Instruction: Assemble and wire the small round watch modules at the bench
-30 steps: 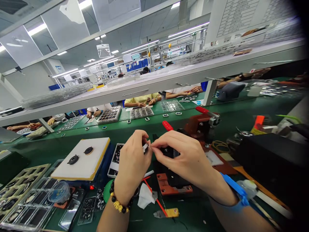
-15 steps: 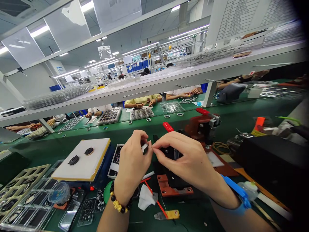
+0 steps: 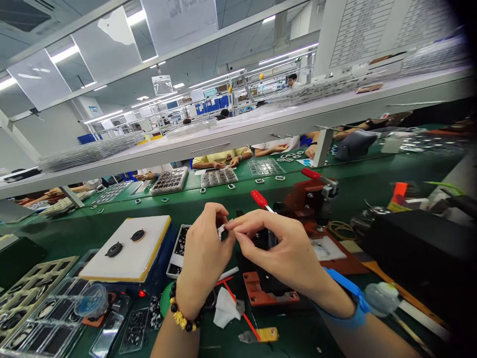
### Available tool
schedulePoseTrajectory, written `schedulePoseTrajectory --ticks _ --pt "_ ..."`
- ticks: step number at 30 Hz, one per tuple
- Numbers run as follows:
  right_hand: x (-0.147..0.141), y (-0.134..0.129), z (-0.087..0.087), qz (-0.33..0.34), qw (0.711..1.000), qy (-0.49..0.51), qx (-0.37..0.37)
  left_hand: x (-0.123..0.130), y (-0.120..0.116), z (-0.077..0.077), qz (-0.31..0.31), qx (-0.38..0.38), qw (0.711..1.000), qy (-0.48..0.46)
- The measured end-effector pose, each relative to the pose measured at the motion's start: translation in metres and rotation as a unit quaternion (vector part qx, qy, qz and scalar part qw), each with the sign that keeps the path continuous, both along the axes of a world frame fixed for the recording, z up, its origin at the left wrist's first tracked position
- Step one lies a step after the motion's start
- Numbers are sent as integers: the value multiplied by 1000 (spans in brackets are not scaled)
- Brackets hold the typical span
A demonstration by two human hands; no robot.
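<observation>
Both my hands are raised over the green bench. My left hand (image 3: pixel 203 256) pinches a small white-and-black part (image 3: pixel 223 232), a flat piece whose exact kind is too small to tell. The fingertips of my right hand (image 3: pixel 279 248) press against the same piece from the right. Under my right hand sits a black fixture (image 3: pixel 266 239) on an orange-red plate (image 3: pixel 257 288), mostly hidden by that hand. A red-handled toggle clamp (image 3: pixel 259 199) rises just beyond my right fingers. A beaded bracelet (image 3: pixel 182 318) circles my left wrist, and a blue strap (image 3: pixel 345 293) circles my right.
Left of my hands lie a white pad with black round parts (image 3: pixel 126 246), a tray of small dark parts (image 3: pixel 179 246) and clear trays (image 3: pixel 40 308). Tissue (image 3: pixel 225 308) and a yellow-handled tool (image 3: pixel 259 335) lie nearer. Co-workers sit beyond the overhead shelf (image 3: pixel 208 132).
My right fingers have shifted left and closed further onto the small piece. The whole view has tilted slightly, and more of the red clamp handle shows.
</observation>
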State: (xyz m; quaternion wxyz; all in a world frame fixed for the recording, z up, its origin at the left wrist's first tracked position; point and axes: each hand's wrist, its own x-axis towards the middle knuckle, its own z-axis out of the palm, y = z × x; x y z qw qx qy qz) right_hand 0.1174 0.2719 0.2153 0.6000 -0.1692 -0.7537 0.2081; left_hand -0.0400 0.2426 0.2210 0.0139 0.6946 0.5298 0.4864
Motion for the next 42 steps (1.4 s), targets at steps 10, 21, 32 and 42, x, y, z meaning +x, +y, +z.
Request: schedulePoseTrajectory --ticks 10,21,32,42 --pt "-3 4 -2 -92 984 -56 143 -3 0 -1 -1 16 1000 -16" --pt "-7 5 -9 -152 952 -82 251 -1 -1 -1 23 30 999 -2" --pt "-8 2 -7 -183 938 -76 286 0 -1 1 27 28 999 4" --pt "-6 3 -4 -175 944 -65 271 0 -1 1 16 22 1000 -15"
